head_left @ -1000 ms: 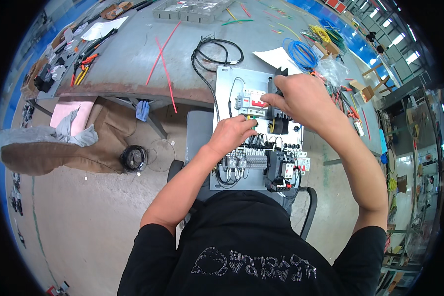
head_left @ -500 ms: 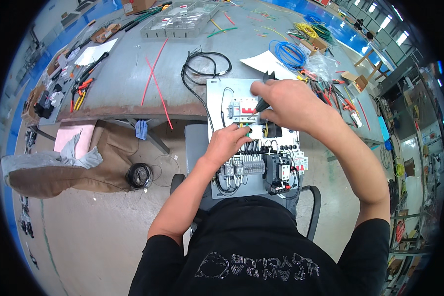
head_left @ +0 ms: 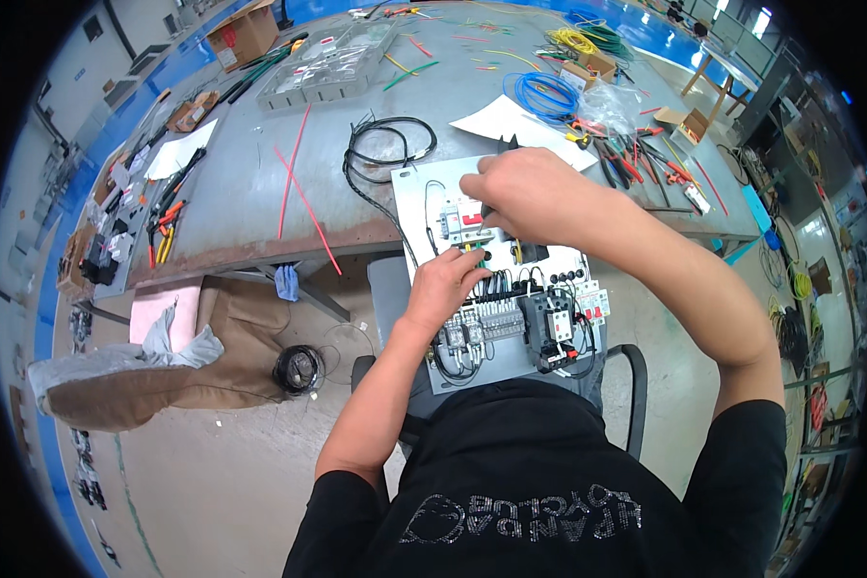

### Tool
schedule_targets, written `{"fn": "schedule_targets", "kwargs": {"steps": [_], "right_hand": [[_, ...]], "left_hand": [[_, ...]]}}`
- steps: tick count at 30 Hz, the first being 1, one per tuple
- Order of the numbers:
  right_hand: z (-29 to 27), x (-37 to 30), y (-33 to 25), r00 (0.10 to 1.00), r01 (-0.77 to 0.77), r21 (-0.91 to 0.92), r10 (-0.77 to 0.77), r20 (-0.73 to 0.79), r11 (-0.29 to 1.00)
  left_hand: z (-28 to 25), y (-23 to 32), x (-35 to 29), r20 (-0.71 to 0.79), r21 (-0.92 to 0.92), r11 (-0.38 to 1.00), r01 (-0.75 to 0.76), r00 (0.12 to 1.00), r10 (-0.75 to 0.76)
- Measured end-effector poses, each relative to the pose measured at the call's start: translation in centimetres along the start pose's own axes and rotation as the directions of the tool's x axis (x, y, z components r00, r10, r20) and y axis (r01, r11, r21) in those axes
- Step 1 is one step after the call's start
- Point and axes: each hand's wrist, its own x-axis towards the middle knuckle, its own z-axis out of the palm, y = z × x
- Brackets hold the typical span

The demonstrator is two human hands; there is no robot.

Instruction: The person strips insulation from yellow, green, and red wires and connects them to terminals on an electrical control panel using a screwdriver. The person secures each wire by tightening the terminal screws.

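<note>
A metal mounting panel (head_left: 411,193) with electrical parts rests between me and the workbench. My right hand (head_left: 547,196) is closed around a screwdriver (head_left: 487,212) with a dark handle; its shaft points down at the lower edge of a white breaker (head_left: 452,221) with a red switch. Just below that edge, my left hand (head_left: 439,291) pinches a green-and-yellow wire, partly hidden by the fingers. Nearer to me on the panel are a row of terminal blocks (head_left: 502,325), a black contactor (head_left: 541,332) and small breakers (head_left: 595,306) at the right.
The workbench (head_left: 231,183) bears coiled black cable (head_left: 400,132), red wires (head_left: 294,178), a clear compartment box (head_left: 328,82), white paper (head_left: 511,123), blue wire (head_left: 547,94) and several hand tools (head_left: 636,164). Brown cloth (head_left: 231,328) and a black wire coil (head_left: 300,370) lie to the left below it.
The whole view has shifted and tilted slightly. My right hand has turned the screwdriver more upright over the breaker's lower edge. The left hand keeps its pinch below the breaker.
</note>
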Motion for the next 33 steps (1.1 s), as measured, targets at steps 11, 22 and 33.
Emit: {"fn": "schedule_targets", "kwargs": {"steps": [11,22,33], "right_hand": [[0.1,0.2,0.2,0.978,0.192,-0.073,-0.197,-0.075,0.979],[-1.6,1.0,-1.0,0.96,-0.102,-0.056,0.112,0.257,0.993],[-2.4,2.8,-1.3,0.895,-0.211,-0.008,0.196,0.4,0.978]], "left_hand": [[0.1,-0.3,0.1,0.018,0.002,1.0,-0.001,1.0,0.001],[-0.2,-0.2,0.3,0.011,0.051,0.998,-0.04,0.999,0.039],[-0.1,-0.8,0.4,0.035,0.096,0.993,-0.075,0.997,0.072]]}}
